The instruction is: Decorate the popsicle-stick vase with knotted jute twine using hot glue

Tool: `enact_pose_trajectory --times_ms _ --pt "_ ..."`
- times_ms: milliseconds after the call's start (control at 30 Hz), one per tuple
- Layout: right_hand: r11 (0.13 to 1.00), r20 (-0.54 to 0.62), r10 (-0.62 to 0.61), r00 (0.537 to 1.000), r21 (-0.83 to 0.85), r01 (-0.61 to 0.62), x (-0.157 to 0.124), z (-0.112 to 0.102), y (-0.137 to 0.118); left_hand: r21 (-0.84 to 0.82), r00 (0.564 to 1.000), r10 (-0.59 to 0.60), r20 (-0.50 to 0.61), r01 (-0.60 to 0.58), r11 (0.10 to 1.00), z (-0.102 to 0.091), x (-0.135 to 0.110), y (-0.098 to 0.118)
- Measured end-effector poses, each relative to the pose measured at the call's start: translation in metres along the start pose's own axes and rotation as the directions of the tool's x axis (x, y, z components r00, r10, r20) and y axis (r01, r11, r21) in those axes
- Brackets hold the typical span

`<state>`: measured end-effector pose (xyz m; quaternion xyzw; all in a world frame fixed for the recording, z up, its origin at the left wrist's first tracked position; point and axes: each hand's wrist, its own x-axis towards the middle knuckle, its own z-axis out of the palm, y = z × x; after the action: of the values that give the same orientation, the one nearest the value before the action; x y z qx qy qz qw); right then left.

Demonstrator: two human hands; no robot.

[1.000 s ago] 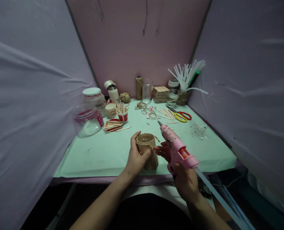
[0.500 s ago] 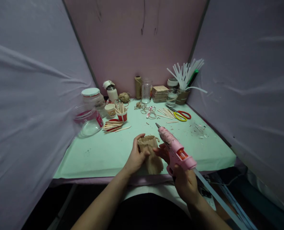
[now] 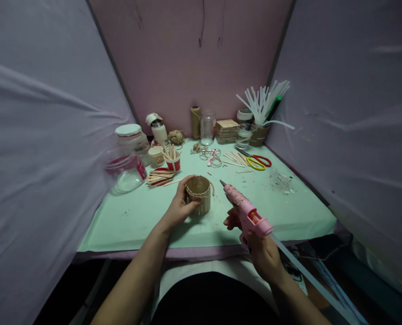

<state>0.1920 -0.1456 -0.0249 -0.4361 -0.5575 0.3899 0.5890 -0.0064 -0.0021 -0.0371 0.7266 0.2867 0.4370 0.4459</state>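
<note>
My left hand (image 3: 181, 203) is wrapped round the left side of a small round holder (image 3: 204, 206) that looks made of wooden craft sticks. Twine (image 3: 194, 195) runs round its upper edge, and a loose end curls off at the right. The holder is upright near the front of the table, its opening facing up toward me. In my right hand (image 3: 260, 250) is a pink hot glue gun (image 3: 246, 208), its nozzle pointing up and left, apart from the holder. A long clear glue stick (image 3: 306, 271) sticks out of the back of the gun.
Clear jars (image 3: 126, 174), a red paper cup (image 3: 173, 161) of sticks and a stick pile (image 3: 160, 177) stand left. Scissors (image 3: 257, 161), loose sticks (image 3: 235, 159) and scraps (image 3: 284, 183) lie right. Behind are wooden squares (image 3: 226, 132) and a pot of glue sticks (image 3: 260, 133).
My left hand has moved the holder left and away from me, turning it from tilted to upright. My right hand has lowered slightly with the glue gun, now apart from the holder.
</note>
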Motion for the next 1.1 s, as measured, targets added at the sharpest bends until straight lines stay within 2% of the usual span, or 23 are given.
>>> enact_pose_trajectory --times_ms 100,233,367,433,500,567,667,733,800,933,1033,1100 --pt "0.999 0.045 0.045 0.998 -0.004 -0.045 -0.003 -0.003 -0.001 0.226 0.986 0.165 -0.023 -0.156 0.962 0.000 -0.002 0.005" --pt "0.998 0.049 0.070 0.996 -0.002 -0.070 -0.005 -0.004 0.000 0.497 0.928 0.373 -0.005 -0.321 0.806 0.000 -0.002 0.019" --pt "0.997 0.057 0.076 0.995 0.016 -0.077 -0.006 -0.004 0.002 0.616 0.904 0.424 0.060 -0.368 0.697 0.000 0.001 0.022" --pt "0.997 0.066 0.073 0.995 0.030 -0.075 -0.007 -0.004 0.004 0.635 0.900 0.429 0.084 -0.380 0.672 -0.001 0.005 0.019" --pt "0.995 0.079 0.087 0.993 0.043 -0.090 -0.008 -0.004 0.006 0.628 0.909 0.410 0.078 -0.364 0.688 -0.004 0.011 0.018" --pt "0.992 0.090 0.103 0.991 0.060 -0.108 -0.008 -0.003 0.007 0.598 0.938 0.344 0.048 -0.303 0.742 -0.007 0.017 0.019" --pt "0.988 0.100 0.125 0.987 0.081 -0.133 -0.006 0.001 0.004 0.538 0.988 0.152 0.034 -0.147 0.830 -0.012 0.024 0.027" --pt "0.982 0.101 0.160 0.982 0.081 -0.168 -0.002 0.004 0.001 0.506 0.998 0.022 0.054 -0.046 0.862 -0.014 0.026 0.032" --pt "0.974 0.096 0.199 0.975 0.091 -0.207 0.003 0.008 0.000 0.477 0.996 -0.057 0.069 0.017 0.879 -0.015 0.028 0.034" --pt "0.968 0.076 0.193 0.978 0.145 -0.203 0.012 0.012 0.007 0.388 0.998 -0.057 0.005 0.051 0.920 -0.010 0.031 0.027" --pt "0.968 0.051 0.177 0.983 0.170 -0.183 0.013 0.012 0.013 0.257 0.997 -0.051 -0.055 0.064 0.964 -0.006 0.033 0.018" --pt "0.966 0.036 0.178 0.983 0.185 -0.181 0.014 0.013 0.015 0.173 0.997 -0.062 -0.054 0.070 0.982 -0.004 0.034 0.013"
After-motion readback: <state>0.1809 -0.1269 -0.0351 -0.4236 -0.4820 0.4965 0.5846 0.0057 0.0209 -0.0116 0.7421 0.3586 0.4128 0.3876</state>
